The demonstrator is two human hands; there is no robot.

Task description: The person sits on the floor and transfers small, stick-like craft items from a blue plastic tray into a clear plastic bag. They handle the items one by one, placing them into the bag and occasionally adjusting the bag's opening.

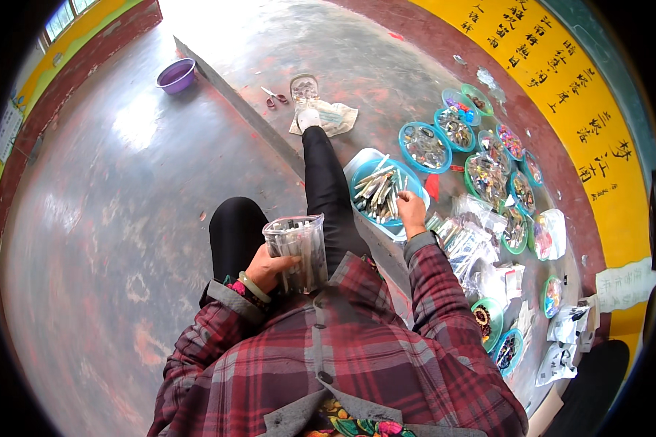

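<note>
My left hand (264,268) is wrapped round a clear plastic bag (306,251), held upright in front of my lap. Slim, pale, pen-like sticks stand inside the bag, and its top gapes. To the right, a blue basin (357,175) holds a heap of similar pen-like sticks (381,191), white with some dark parts. My right hand (412,209) reaches to the heap's right side, its fingers drawn together at the sticks. Whether a stick is between those fingertips is too small to tell. The basin sits on or in a white tray (369,154).
Several round baskets, such as a blue basket (424,148) and a green-rimmed basket (486,180), hold small goods at right. Clear packets (468,244) lie nearer. Scissors (273,99) rest by my foot on a raised floor edge (233,105). A purple basin (176,76) stands far left.
</note>
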